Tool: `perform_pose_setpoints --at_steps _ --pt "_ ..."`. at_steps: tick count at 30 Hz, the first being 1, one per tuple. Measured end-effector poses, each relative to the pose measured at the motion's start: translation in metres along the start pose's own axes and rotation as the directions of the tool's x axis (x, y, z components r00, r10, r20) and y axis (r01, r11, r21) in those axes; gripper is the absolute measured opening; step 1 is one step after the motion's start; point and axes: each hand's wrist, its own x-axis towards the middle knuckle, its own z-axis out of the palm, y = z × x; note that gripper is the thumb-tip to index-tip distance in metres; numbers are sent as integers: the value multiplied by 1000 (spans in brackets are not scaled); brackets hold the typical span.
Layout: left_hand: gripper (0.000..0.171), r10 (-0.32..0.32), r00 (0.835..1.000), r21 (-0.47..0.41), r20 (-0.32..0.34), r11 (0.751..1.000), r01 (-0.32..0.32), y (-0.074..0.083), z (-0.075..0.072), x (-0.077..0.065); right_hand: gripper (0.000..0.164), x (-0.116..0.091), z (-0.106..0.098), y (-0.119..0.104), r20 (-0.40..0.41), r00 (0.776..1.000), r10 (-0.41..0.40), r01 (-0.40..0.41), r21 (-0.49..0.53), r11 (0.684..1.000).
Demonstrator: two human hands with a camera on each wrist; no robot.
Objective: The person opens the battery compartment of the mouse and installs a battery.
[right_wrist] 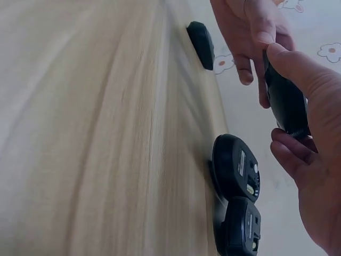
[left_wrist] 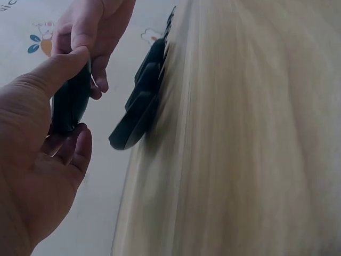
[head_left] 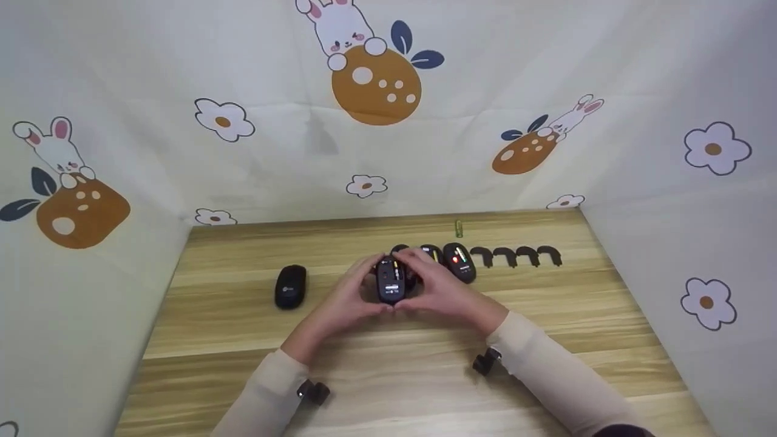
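Note:
Between both hands is a black computer mouse (head_left: 390, 286), its underside facing up and an open battery slot showing near the top. My left hand (head_left: 349, 297) grips its left side, thumb at the lower end and fingers at the upper end. The right hand (head_left: 446, 294) grips it the same way from the right. In the left wrist view the held mouse (left_wrist: 72, 104) hangs above the table, thumb and fingers of the left hand (left_wrist: 32, 144) at its edges. The right wrist view shows the mouse (right_wrist: 285, 104) pinched by the right hand (right_wrist: 322, 138).
Underside up, more black mice (head_left: 459, 264) lie just right of the hands, partly hidden. Several curved black covers (head_left: 504, 256) form a row beyond them. A small green battery (head_left: 459, 229) lies behind. Another mouse (head_left: 291, 286) sits upright at left. Printed cloth (head_left: 273, 164) encloses the table.

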Motion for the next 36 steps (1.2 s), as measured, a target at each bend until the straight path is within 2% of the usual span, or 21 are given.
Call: perform_pose_setpoints --at_steps 7,13,21,30,36 --pt "107 -14 1000 93 -20 996 16 -6 -11 1 101 18 3 -1 2 1000 15 -15 -107 994" --pt "107 -37 999 166 -37 985 43 -14 -19 8 102 33 7 4 9 1000 18 -17 -154 988" --pt "106 -37 999 196 -11 980 39 -25 -24 18 102 47 12 15 32 999 -10 18 -242 970" --pt "106 -72 997 234 9 970 67 -35 -24 25 103 55 19 22 50 999 17 -1 -303 953" --pt "107 -79 997 273 26 960 69 -39 -23 28 103 59 22 24 71 997 24 5 -377 926"
